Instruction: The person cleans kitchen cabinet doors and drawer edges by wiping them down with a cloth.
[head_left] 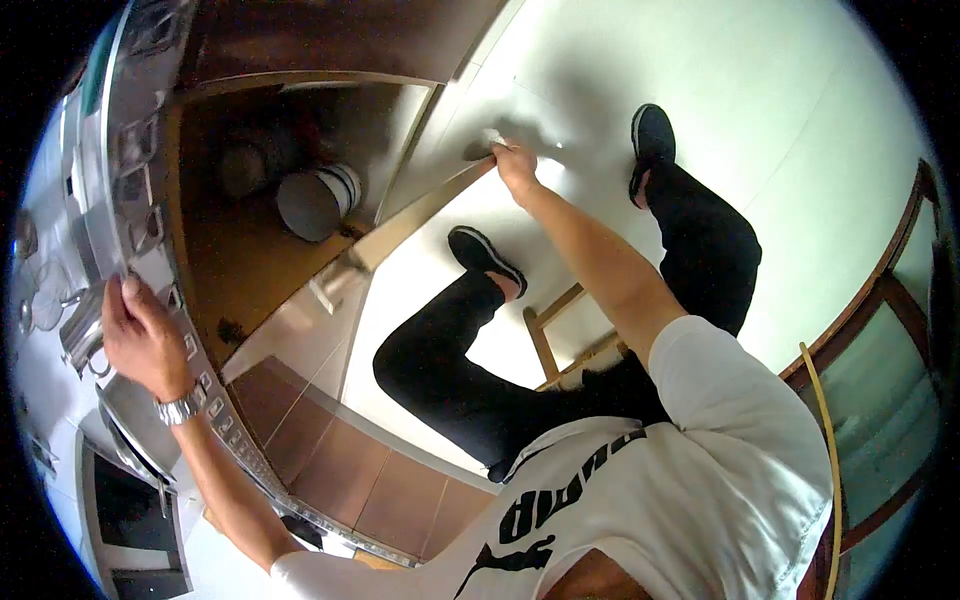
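My left hand (145, 335), with a metal watch (178, 409) on its wrist, is over the counter's edge. Its fingers are closed at the side of a shiny metal cup (82, 328); the exact grip is hidden. Farther right, my right hand (515, 170) is closed at the free end of an open cabinet door (425, 208), seen along its narrow edge. Inside the open cabinet (235, 285) lies a round container (318, 203) with a grey end and a striped side. A darker round shape behind it is hard to make out.
Below the counter runs brown tiling (345, 470). My black shoes (485, 258) rest on the pale floor (760, 110), and a wooden stool (570, 335) is beneath me. A wood-framed glass panel (870, 400) stands at the right. A dark appliance (130, 500) sits lower left.
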